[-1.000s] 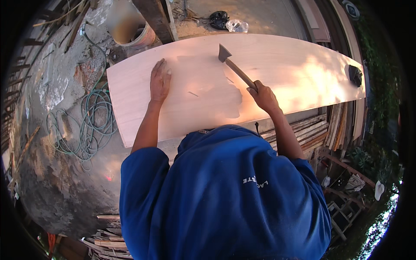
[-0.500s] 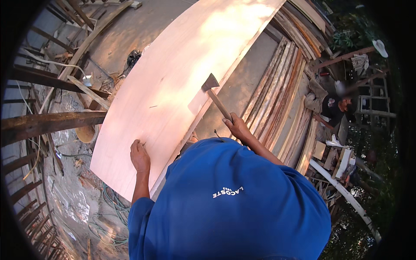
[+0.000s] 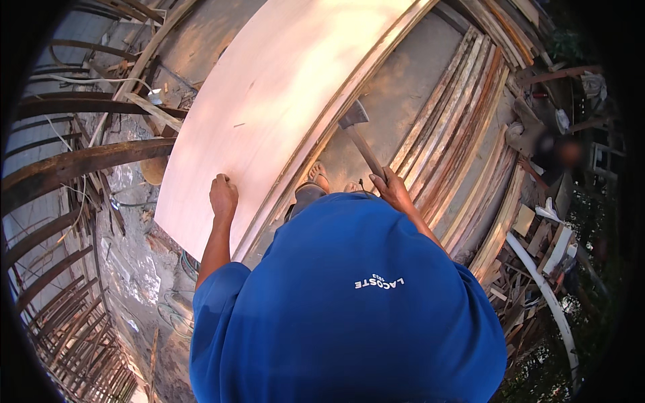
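My right hand (image 3: 394, 191) is wrapped round the lower end of a hatchet's wooden handle. The dark metal head of the hatchet (image 3: 353, 115) hangs beside the long edge of a pale plywood sheet (image 3: 269, 107), over the ground. On the sheet's near left part rests my left hand (image 3: 224, 196), its fingers curled together. Whatever the left fingers hold, if anything, is too small to make out. A short dark mark or sliver shows on the sheet farther up. Layered wood edges show along the sheet's right side.
Long timber planks (image 3: 450, 121) lie stacked to the right. Curved wooden ribs (image 3: 87, 161) fill the left side, with a green hose near the sheet's corner. Scrap wood (image 3: 531, 269) is heaped at the right, below a crouching person (image 3: 544, 148). My sandalled foot (image 3: 319, 176) stands by the sheet.
The hatchet has swung from above the sheet to off its right edge, still in my right hand. My left hand stays on the sheet, fingers curled. The whole view has shifted slightly.
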The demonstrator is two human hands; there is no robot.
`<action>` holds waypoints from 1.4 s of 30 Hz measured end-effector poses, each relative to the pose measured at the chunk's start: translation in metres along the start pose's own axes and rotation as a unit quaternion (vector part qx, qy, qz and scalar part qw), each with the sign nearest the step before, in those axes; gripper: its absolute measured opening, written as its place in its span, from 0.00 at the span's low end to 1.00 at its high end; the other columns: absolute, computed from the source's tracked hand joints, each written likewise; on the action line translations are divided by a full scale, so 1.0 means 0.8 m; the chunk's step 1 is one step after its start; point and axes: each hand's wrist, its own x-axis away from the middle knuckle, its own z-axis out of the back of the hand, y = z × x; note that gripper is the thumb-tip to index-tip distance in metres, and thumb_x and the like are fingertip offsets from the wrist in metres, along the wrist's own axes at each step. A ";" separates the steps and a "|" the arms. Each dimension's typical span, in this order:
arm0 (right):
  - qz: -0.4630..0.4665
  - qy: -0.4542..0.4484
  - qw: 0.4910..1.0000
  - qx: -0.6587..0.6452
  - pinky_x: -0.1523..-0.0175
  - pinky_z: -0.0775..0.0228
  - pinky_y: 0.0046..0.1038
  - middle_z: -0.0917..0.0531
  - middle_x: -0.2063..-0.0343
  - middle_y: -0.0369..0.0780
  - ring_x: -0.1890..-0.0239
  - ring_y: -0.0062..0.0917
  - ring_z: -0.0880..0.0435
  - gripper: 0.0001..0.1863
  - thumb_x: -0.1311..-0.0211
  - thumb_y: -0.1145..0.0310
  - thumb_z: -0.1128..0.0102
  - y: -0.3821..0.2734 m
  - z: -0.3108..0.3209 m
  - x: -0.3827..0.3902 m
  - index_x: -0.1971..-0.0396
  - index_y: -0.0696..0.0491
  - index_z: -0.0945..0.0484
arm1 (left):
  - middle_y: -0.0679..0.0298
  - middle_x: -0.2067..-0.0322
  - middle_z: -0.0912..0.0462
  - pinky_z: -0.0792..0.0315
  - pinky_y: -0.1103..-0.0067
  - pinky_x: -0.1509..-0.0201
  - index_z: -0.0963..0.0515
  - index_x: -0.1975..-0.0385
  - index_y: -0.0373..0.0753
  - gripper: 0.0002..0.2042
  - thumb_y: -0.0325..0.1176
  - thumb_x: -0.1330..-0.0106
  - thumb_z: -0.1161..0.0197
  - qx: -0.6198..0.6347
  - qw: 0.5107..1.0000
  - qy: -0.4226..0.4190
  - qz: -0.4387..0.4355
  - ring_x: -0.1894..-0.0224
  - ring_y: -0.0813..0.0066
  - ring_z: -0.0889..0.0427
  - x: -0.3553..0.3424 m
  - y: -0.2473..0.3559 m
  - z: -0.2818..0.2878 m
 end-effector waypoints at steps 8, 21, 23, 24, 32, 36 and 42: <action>0.004 0.022 0.999 -0.041 0.59 0.27 0.40 0.17 0.72 0.50 0.67 0.37 0.17 0.23 0.26 0.52 0.38 0.038 0.015 0.034 0.56 0.61 0.21 | 0.56 0.61 0.10 0.19 0.78 0.51 0.17 0.45 0.26 0.19 0.28 0.36 0.32 0.468 0.875 -0.065 0.104 0.61 0.74 0.13 -0.035 0.158 -0.005; 0.079 -0.005 0.997 0.019 0.63 0.31 0.38 0.21 0.76 0.46 0.71 0.31 0.23 0.20 0.24 0.55 0.39 -0.015 0.050 0.050 0.56 0.61 0.22 | 0.59 0.64 0.08 0.20 0.75 0.55 0.10 0.58 0.35 0.12 0.37 0.32 0.30 0.509 0.858 0.074 -0.013 0.62 0.73 0.12 -0.077 0.267 -0.113; 0.103 0.003 0.994 0.032 0.64 0.31 0.39 0.20 0.75 0.47 0.72 0.33 0.22 0.20 0.23 0.55 0.39 -0.038 0.055 0.055 0.56 0.61 0.22 | 0.55 0.63 0.09 0.20 0.72 0.53 0.10 0.60 0.36 0.10 0.36 0.33 0.30 0.488 0.864 0.116 -0.047 0.60 0.66 0.11 -0.075 0.269 -0.116; 0.127 0.008 0.991 0.045 0.64 0.31 0.39 0.20 0.75 0.48 0.73 0.35 0.22 0.20 0.23 0.55 0.39 -0.051 0.057 0.058 0.56 0.60 0.22 | 0.55 0.63 0.09 0.20 0.72 0.53 0.10 0.60 0.36 0.10 0.36 0.33 0.30 0.490 0.863 0.115 -0.048 0.60 0.66 0.11 -0.073 0.270 -0.116; 0.316 0.134 0.931 0.127 0.61 0.25 0.52 0.16 0.72 0.56 0.65 0.57 0.15 0.16 0.25 0.59 0.41 -0.124 0.022 0.027 0.52 0.57 0.29 | 0.54 0.62 0.12 0.22 0.66 0.50 0.13 0.63 0.37 0.07 0.33 0.35 0.31 0.400 0.885 0.194 -0.138 0.57 0.55 0.14 -0.068 0.282 -0.112; 0.207 0.041 0.941 0.264 0.58 0.24 0.55 0.15 0.68 0.59 0.63 0.60 0.15 0.18 0.25 0.55 0.43 -0.084 -0.004 -0.023 0.55 0.57 0.31 | 0.56 0.63 0.11 0.21 0.72 0.51 0.12 0.61 0.37 0.08 0.34 0.34 0.29 0.374 0.905 0.180 -0.094 0.59 0.62 0.12 -0.072 0.281 -0.119; 0.266 0.085 0.936 0.216 0.61 0.25 0.57 0.15 0.68 0.59 0.66 0.62 0.16 0.18 0.24 0.55 0.43 -0.149 0.028 0.010 0.56 0.56 0.30 | 0.53 0.48 0.15 0.25 0.66 0.39 0.16 0.46 0.39 0.20 0.33 0.39 0.30 0.338 0.907 0.187 -0.168 0.43 0.53 0.19 -0.055 0.259 -0.110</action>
